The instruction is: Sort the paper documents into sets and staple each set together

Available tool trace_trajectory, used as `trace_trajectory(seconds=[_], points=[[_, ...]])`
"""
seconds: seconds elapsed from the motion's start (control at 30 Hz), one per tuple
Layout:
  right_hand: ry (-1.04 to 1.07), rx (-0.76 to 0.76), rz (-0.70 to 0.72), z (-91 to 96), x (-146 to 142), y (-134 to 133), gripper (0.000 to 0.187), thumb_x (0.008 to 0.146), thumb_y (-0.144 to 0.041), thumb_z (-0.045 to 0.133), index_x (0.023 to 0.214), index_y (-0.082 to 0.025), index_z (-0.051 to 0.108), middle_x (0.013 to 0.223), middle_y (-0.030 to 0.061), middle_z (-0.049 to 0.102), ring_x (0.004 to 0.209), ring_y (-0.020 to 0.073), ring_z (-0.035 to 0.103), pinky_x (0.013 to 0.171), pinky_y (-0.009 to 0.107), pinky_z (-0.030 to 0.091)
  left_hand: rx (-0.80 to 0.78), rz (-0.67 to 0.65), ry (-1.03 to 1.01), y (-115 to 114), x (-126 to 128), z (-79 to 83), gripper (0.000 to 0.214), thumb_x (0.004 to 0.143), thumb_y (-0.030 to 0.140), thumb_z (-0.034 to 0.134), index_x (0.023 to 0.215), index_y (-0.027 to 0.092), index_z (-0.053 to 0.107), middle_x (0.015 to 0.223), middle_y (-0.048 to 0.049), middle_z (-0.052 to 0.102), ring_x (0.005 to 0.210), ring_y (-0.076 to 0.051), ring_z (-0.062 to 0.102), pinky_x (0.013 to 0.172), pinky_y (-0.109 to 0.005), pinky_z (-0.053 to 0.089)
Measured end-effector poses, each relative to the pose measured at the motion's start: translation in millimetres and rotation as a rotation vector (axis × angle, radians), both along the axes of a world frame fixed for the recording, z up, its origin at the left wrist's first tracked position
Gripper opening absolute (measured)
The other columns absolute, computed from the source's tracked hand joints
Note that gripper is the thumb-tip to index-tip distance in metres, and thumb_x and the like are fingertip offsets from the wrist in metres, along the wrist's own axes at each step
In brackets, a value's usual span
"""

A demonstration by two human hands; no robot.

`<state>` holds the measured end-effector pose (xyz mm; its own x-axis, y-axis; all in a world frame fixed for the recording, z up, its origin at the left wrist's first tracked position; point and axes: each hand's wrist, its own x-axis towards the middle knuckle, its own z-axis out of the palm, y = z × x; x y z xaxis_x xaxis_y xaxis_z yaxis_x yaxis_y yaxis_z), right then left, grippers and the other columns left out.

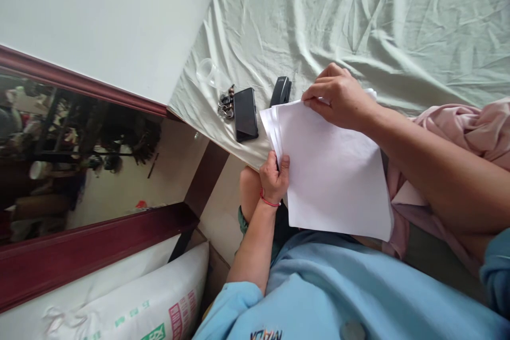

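A stack of white paper sheets (330, 170) lies across my lap, its left edges fanned out. My left hand (274, 176), with a red string at the wrist, grips the stack's near left edge, thumb on top. My right hand (338, 96) pinches the far top edge of the sheets with closed fingers. A black stapler (281, 91) rests on the bed just beyond the paper. Next to it lie a black phone (245, 113) and a bunch of keys (226, 104).
A pale green sheet (358, 16) covers the bed. A clear plastic cup (212, 73) lies near the bed's corner. Pink cloth (458, 122) is bunched under my right arm. A dark red framed mirror (79, 180) and a white sack (151, 303) stand at the left.
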<state>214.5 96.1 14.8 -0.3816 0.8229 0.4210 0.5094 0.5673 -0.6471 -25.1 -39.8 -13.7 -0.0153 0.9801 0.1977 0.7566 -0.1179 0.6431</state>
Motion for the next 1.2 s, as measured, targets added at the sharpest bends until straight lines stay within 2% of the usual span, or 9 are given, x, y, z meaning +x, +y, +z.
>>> trace_trajectory(seconds=[0.43,0.7,0.83,1.0,1.2], points=[[-0.031,-0.040,0.005,8.3,-0.3,-3.2,0.024,0.099,-0.031,0.055,0.096,-0.024,0.078,0.083,0.0090,0.070,0.103,0.0288,0.056,0.096,0.047,0.039,0.025,-0.004,0.004,0.3,0.4,-4.3,0.048,0.104,0.066,0.040,0.081,0.024,0.046,0.063,0.0028,0.048,0.058,-0.015,0.048,0.060,-0.030,0.037],[0.010,0.006,0.017,5.6,-0.3,-2.8,0.031,0.102,-0.040,0.052,0.097,-0.025,0.078,0.080,0.0089,0.068,0.103,0.0296,0.057,0.095,0.049,0.042,0.059,-0.018,-0.003,2.0,0.6,-6.3,0.049,0.106,0.063,0.039,0.081,0.023,0.050,0.063,0.0018,0.049,0.058,-0.015,0.046,0.060,-0.031,0.036],[0.015,0.015,0.004,3.3,-1.1,-1.0,0.032,0.102,-0.043,0.053,0.101,-0.026,0.079,0.088,0.0101,0.070,0.109,0.0313,0.056,0.096,0.050,0.043,0.068,-0.025,-0.006,2.2,1.5,-5.2,0.050,0.107,0.063,0.038,0.080,0.022,0.050,0.062,0.0026,0.047,0.056,-0.014,0.045,0.059,-0.031,0.035],[0.025,0.016,-0.003,3.6,-2.7,-0.9,0.029,0.100,-0.043,0.055,0.109,-0.030,0.079,0.109,0.0104,0.073,0.120,0.0349,0.052,0.100,0.055,0.042,0.069,-0.041,-0.056,2.1,2.2,-3.9,0.047,0.106,0.060,0.043,0.078,0.022,0.050,0.063,0.0033,0.046,0.057,-0.013,0.044,0.060,-0.031,0.034],[0.030,0.003,0.047,9.1,-1.6,-2.9,0.032,0.104,-0.046,0.051,0.101,-0.030,0.079,0.105,0.0086,0.072,0.119,0.0319,0.053,0.101,0.051,0.042,0.061,-0.054,-0.048,1.6,2.2,-2.3,0.049,0.107,0.060,0.039,0.077,0.022,0.046,0.062,0.0036,0.045,0.056,-0.013,0.042,0.058,-0.030,0.034]])
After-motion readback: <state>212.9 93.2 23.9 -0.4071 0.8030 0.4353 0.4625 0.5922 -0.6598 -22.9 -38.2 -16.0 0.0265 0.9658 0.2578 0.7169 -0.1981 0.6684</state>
